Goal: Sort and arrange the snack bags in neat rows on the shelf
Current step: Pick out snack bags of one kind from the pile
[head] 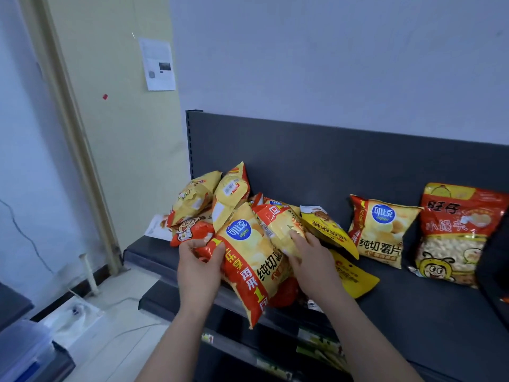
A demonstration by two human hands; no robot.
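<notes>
Forearms, two and bare, reach in from the bottom edge. The left hand [197, 267] pinches the red corner of a large yellow-and-red crinkled foil crisp bag [248, 260], thumb on top and fingers curled beneath. The bag hangs tilted over the front lip of the dark grey flat metal shelf [413, 304]. The right hand [314, 260] lays its fingers nearly straight against a second, puffy yellow foil bag [283, 230] just beside the first (the thumb is hidden, so a grip cannot be told).

Under that wrist lie two flat, glossy yellow pouches: one [352, 274] on the shelf, the other [327, 230] tilted above it.

Behind the hands, more yellow and red bags lie in a loose heap [209, 205] at the shelf's left end. They overlap too much for a sure count.

Well apart to the right, two bags stand upright against the dark matte back panel [330, 161]. One is a pillow-shaped yellow crisp bag with a blue round logo [381, 230]. The other is a taller red bag with a clear window showing small pale balls [457, 232].

Farthest off, one white printed paper sheet [157, 64] is stuck to the cream wall.
</notes>
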